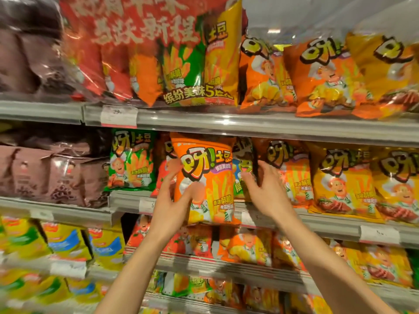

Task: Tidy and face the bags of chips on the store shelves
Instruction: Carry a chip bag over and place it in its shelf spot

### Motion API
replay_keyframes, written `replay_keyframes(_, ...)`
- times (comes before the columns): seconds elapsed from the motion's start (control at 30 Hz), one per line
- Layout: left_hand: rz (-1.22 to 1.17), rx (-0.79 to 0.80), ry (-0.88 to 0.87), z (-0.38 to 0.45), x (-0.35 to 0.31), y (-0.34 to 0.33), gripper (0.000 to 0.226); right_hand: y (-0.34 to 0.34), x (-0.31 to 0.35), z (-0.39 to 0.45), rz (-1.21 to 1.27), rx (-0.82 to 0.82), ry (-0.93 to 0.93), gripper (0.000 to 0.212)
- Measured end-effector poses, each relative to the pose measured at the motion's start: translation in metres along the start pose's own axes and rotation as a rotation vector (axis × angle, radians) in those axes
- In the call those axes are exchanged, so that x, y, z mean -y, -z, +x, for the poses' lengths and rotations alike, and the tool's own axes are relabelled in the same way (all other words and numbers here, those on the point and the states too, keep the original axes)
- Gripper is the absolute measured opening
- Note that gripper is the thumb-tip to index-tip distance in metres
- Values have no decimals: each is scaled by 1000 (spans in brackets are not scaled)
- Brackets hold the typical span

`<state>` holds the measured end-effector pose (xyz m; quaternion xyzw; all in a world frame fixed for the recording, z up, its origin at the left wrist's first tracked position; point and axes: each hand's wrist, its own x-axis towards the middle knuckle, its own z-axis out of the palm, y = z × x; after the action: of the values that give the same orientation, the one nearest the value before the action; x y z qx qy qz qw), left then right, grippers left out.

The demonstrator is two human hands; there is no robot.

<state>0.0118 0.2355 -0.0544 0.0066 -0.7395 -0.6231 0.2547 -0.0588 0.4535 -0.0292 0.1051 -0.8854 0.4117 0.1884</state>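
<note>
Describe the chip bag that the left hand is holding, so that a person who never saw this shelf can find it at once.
Look at the middle shelf, the one under the big multipacks. Near its centre, an orange chip bag stands upright and sticks out in front of the row, its lower edge hanging over the price rail. The left hand grips its lower left side; the green bag and the other neighbours sit further back.

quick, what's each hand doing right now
Left hand: holding the orange chip bag.
Right hand: open, fingers reaching between the bags, gripping nothing visible.

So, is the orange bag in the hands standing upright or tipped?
Upright, front facing out: the orange bag has level, readable print. Its bottom hangs past the shelf edge.
</note>
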Motion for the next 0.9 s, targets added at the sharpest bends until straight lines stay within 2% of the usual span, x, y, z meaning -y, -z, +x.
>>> replay_keyframes(0.1,32,10,-13,6,-1,11,58,-14,5,15,-90,116,-62,84)
replay_keyframes(0.27,44,-8,14,10,6,29,60,-26,6,27,-63,133,-115,89)
replay_keyframes(0.47,37,-45,33,10,7,47,58,-26,3,38,120,2,-180,82)
replay_keyframes(0.7,46,-108,20,6,6,71,56,-15,6,55,391,-54,-229,65)
replay_keyframes(0.9,73,-136,-5,0,4,88,55,-25,21,37,389,-33,-189,69)
